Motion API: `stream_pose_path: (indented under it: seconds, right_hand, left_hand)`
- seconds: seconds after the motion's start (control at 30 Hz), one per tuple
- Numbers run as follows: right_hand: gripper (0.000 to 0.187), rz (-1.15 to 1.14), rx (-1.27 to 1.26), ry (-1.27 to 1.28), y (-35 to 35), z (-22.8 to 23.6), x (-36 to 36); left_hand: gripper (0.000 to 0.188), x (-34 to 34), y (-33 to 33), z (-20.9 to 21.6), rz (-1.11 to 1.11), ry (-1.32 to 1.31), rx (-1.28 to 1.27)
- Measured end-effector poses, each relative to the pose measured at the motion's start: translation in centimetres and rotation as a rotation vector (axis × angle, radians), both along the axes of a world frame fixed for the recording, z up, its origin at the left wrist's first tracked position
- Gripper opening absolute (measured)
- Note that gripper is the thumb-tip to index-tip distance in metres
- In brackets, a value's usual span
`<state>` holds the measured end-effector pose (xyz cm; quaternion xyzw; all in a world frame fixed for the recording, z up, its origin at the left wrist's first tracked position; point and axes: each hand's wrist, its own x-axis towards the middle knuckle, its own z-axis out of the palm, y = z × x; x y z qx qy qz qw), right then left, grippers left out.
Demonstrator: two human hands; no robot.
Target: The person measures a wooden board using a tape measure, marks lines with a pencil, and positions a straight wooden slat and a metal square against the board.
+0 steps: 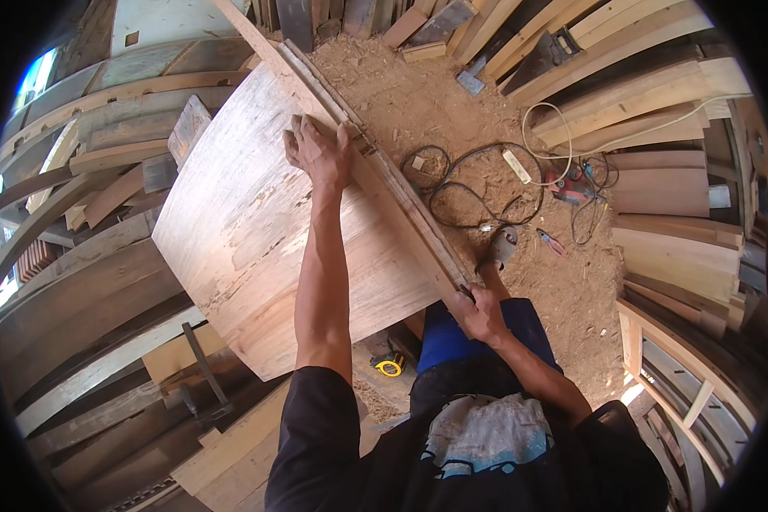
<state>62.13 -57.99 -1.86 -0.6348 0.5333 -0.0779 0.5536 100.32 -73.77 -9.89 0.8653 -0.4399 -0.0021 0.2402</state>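
A large, pale plywood panel (pixel 239 213) with a worn, patchy face lies tilted in front of me. Along its right edge runs a long, thin wooden strip (pixel 392 218). My left hand (pixel 320 158) rests across panel and strip, its fingers spread and bent on the panel and the thumb at the strip. Closed at the strip's near end is my right hand (pixel 484 316). A small dark thing shows by its fingertips, too small to name. Beneath the strip, a rough board edge (pixel 422 213) shows along the panel's side.
Sawdust covers the floor (pixel 427 94). On it lie black cables (pixel 461 183), a white power strip (pixel 516 166), a red power tool (pixel 574 186) and pliers (pixel 552 242). A yellow tape measure (pixel 390 365) sits below the panel. A hammer (pixel 205 367) lies left; stacked boards (pixel 657 94) line the right.
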Motion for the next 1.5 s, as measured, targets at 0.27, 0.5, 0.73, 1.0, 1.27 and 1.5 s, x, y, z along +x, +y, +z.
stream_pose_path:
  seconds: [0.27,0.5,0.73,1.0,1.27,1.5]
  right_hand:
    - [0.027,-0.024,-0.065,-0.003,0.2,-0.8,-0.5]
    - [0.027,0.013,-0.006,0.019,-0.8,-0.1,-0.8]
    - [0.028,0.005,0.0,0.019,-0.8,0.2,-0.6]
    - [0.028,0.03,0.073,0.069,-0.9,0.2,-0.7]
    - [0.028,0.015,0.01,0.04,-1.2,0.7,-0.3]
    - [0.028,0.032,0.033,0.047,-1.2,0.4,-0.5]
  left_hand:
    - [0.087,0.0,-0.2,0.1,-0.034,0.067,-0.031]
    - [0.089,-0.6,-0.3,0.2,0.023,0.085,0.0]
    - [0.085,-0.3,-0.3,0.5,0.014,0.042,-0.019]
    - [0.085,-0.6,-0.4,0.9,0.035,0.059,-0.005]
    - [0.086,-0.9,-0.6,1.3,0.066,0.055,0.042]
    - [0.084,-1.0,-0.7,1.4,0.039,0.026,0.032]
